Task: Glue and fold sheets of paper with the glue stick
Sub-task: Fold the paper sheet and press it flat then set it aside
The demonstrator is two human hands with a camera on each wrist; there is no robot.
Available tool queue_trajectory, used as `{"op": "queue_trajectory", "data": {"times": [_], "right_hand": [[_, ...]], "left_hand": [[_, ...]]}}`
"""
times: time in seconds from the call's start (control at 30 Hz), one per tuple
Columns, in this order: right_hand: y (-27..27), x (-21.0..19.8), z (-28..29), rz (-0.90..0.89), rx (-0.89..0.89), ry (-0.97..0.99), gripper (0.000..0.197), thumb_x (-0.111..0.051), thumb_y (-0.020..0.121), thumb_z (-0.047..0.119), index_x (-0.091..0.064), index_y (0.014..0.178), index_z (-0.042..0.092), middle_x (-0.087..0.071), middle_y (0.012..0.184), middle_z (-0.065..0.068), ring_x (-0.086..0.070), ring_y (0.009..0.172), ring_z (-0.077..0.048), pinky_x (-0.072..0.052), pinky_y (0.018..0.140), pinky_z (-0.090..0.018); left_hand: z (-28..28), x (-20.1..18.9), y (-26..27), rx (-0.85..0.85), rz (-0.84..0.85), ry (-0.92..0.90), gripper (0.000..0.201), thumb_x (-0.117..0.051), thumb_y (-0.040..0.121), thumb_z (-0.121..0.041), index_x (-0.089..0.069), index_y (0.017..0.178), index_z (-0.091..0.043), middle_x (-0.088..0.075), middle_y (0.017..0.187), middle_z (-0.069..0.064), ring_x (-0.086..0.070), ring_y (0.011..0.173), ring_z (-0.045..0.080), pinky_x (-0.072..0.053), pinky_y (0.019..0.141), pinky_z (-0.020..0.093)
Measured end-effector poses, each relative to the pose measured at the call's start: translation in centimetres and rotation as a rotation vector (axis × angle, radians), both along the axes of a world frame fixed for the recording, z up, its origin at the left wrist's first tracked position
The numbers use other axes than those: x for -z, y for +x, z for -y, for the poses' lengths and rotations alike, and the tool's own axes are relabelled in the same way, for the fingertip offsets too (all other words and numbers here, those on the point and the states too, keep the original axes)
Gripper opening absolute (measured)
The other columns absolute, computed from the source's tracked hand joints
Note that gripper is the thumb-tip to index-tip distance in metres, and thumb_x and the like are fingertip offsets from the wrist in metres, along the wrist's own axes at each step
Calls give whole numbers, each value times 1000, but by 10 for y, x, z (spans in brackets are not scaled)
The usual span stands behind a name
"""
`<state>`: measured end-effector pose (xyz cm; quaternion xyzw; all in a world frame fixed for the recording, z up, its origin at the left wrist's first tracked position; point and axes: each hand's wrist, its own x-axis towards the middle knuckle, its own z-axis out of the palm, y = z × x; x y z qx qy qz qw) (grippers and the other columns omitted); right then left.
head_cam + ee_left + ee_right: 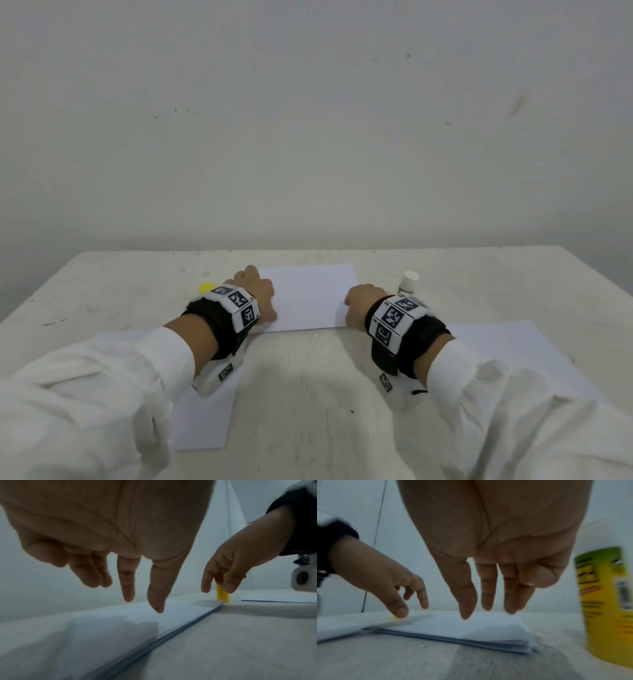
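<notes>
A folded white sheet [305,298] lies on the table's middle, its layered edge [180,627] facing me. My left hand [255,291] is at its left end and my right hand [363,305] at its right end. Both hold nothing. In the left wrist view the left hand [142,604] points straight fingers down at the sheet, thumb tip [158,609] nearly on it. The right hand [476,612] hangs relaxed fingers just over the folded sheet [471,627]. The yellow-green glue stick [407,284] stands upright just right of my right hand, white top showing.
A small yellow cap [206,287] lies on the table left of my left hand. One flat white sheet [513,349] lies under my right forearm, another [202,418] under my left. The table's far edge meets a plain wall [308,137].
</notes>
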<state>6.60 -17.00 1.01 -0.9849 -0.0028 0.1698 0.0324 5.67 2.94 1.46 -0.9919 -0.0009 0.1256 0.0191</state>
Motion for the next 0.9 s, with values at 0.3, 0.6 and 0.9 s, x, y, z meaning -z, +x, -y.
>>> {"op": "queue_trajectory", "data": {"times": [0.3,0.6,0.9], "right_hand": [[-73,-22,163,-85,160,-41,29,-71,83,24,-68,103,4,-68,104,-8,-64,97,-23,-53,85,-33],[-102,9,264,-258,275,-121,69,-60,78,65,-59,119,9,-60,120,-7,-56,114,-27,-43,95,-35],[-70,57,280,-189,197,-184,74,-59,50,79,-63,94,19,-68,102,-7,-63,98,-31,-48,89,-48]], "left_hand": [[151,-21,-50,333,-226,-128,43,-58,91,-41,-68,108,-3,-67,110,10,-58,89,20,-42,76,27],[258,16,-53,396,-171,-70,63,-51,88,-60,-54,122,-7,-58,121,9,-56,106,26,-42,84,31],[281,27,-39,310,-182,55,74,-57,78,-67,-54,122,-8,-61,117,9,-60,104,27,-47,87,33]]}}
